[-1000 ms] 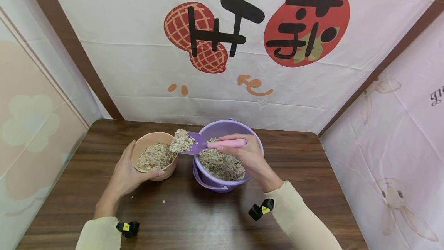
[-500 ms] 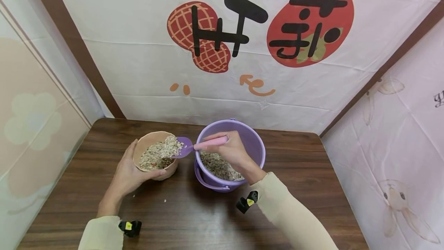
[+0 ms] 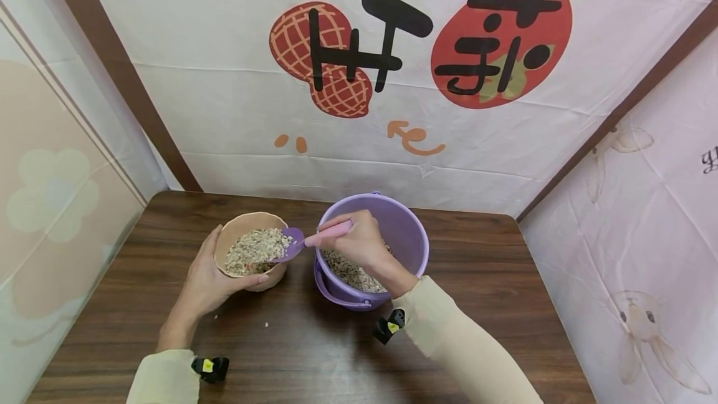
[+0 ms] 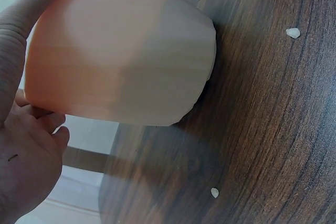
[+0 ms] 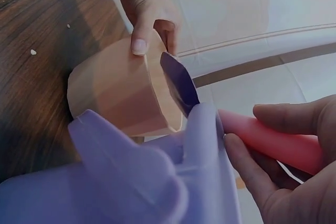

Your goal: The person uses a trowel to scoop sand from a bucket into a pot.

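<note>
My left hand [image 3: 207,282] grips the peach-coloured pot [image 3: 269,280] by its rim, thumb along the near side and fingers round the far left. Pale, gravel-like granules [image 3: 252,253] fill part of the pot. My right hand [image 3: 361,242] holds a small shovel by its pink handle [image 3: 331,232]; its purple blade [image 3: 293,243] tips down over the pot's right rim, a few granules still on it. Below the right hand stands a purple bucket [image 3: 412,242] with more granules inside, partly hidden by that hand. In the right wrist view the shovel's blade [image 5: 178,82] reaches past the bucket's rim to the pot's mouth.
The bucket's handle [image 3: 342,299] hangs down at its front left. Stray pale granules [image 4: 293,33] lie on the dark wooden table [image 3: 314,354]. A printed cloth [image 3: 235,111] hangs behind the table, with more cloth at both sides.
My right hand has moved left and lowered, tilting the shovel over the pot. The heap on its blade has slid into the pot. My left hand stays on the pot.
</note>
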### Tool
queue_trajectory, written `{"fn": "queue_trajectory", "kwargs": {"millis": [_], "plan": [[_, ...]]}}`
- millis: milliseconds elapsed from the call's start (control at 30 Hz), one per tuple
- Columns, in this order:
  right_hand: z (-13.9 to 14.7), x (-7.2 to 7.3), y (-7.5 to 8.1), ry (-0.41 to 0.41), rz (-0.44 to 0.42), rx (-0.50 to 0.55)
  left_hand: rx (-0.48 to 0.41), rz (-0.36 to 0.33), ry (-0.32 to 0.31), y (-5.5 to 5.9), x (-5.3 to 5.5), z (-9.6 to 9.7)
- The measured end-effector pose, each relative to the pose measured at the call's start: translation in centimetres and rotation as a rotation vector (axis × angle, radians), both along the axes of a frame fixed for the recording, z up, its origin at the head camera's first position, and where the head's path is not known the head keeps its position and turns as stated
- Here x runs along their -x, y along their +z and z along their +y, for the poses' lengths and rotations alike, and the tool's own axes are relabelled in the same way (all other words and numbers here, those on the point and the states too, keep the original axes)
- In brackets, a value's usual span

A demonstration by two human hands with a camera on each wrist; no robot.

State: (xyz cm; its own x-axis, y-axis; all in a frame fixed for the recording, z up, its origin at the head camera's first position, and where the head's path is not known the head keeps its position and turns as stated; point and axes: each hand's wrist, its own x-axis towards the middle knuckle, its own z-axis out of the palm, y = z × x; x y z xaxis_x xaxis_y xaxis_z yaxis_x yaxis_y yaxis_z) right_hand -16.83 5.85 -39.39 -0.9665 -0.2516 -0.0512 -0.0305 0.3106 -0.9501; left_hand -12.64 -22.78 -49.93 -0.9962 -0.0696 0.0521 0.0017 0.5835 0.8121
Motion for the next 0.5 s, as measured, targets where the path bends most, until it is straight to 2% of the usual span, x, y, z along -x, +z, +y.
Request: {"fn": "queue_trajectory", "kwargs": {"millis": [167,500], "plan": [[-0.34,-0.17,0.33,0.005,0.048,-0.082,-0.006,0.005,0.000,-0.05,-0.02,-0.01],[-0.49,-0.28,0.93,0.081,0.133,-0.239,-0.011,0.017,0.000,-0.13,-0.03,0.01]]}}
